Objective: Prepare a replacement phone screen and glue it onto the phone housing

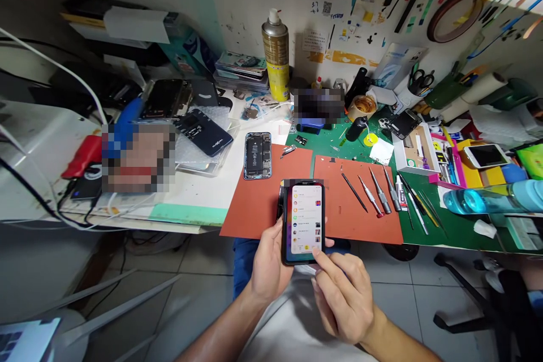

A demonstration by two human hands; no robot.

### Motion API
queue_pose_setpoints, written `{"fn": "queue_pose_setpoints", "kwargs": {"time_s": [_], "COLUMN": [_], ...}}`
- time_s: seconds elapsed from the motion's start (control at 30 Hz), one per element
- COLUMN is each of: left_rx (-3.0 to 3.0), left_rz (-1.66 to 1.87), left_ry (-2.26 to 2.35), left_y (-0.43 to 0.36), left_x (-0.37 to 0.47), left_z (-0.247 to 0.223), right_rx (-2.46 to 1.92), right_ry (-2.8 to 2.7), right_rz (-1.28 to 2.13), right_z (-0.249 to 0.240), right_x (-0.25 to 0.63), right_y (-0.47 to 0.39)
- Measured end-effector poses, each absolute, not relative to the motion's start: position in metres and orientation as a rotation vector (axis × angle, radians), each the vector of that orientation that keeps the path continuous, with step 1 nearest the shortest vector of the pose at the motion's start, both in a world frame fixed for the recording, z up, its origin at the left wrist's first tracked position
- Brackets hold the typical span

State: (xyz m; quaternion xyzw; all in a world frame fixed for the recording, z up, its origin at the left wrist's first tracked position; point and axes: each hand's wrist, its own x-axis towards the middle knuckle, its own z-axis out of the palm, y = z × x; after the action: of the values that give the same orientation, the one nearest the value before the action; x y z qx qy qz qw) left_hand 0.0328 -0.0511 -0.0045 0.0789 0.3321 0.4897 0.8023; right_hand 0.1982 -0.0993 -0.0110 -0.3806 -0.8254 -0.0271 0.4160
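Note:
My left hand (268,268) is wrapped round a smartphone (306,220), tilted towards me at the front edge of the bench. Its lit screen shows a list with small round icons. My right hand (345,294) has its index finger stretched to the screen's lower right corner, the other fingers loosely bent and nothing visible in them. Behind the smartphone, an opened phone body (257,156) with its battery showing lies on the orange mat (284,167). Part of a dark object shows at the smartphone's upper left edge; I cannot make out what it is.
Several screwdrivers (379,189) and tweezers (413,203) lie to the right. A spray can (275,56) stands at the back. Further right are a blue water bottle (496,199) and another phone (486,155). Cables (80,220) and a dark-blue device (206,132) occupy the left.

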Motion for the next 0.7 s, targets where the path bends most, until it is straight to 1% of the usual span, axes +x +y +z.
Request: {"fn": "queue_pose_setpoints", "kwargs": {"time_s": [0.23, 0.47, 0.7], "left_rx": [0.142, 0.149, 0.160], "left_rz": [1.024, 1.018, 1.018], "left_ry": [0.761, 0.736, 0.739], "left_y": [-0.0490, -0.0500, -0.0487], "left_x": [0.0351, 0.0342, 0.0349], "left_z": [-0.0043, -0.0051, -0.0040], "right_rx": [-0.914, -0.969, -0.897], "right_ry": [-2.079, -2.079, -2.102], "right_rz": [-0.034, -0.013, 0.037], "right_z": [-0.0099, -0.0058, -0.0118], "right_x": [0.1986, 0.2008, 0.1976], "right_y": [-0.1051, -0.1025, -0.1032]}}
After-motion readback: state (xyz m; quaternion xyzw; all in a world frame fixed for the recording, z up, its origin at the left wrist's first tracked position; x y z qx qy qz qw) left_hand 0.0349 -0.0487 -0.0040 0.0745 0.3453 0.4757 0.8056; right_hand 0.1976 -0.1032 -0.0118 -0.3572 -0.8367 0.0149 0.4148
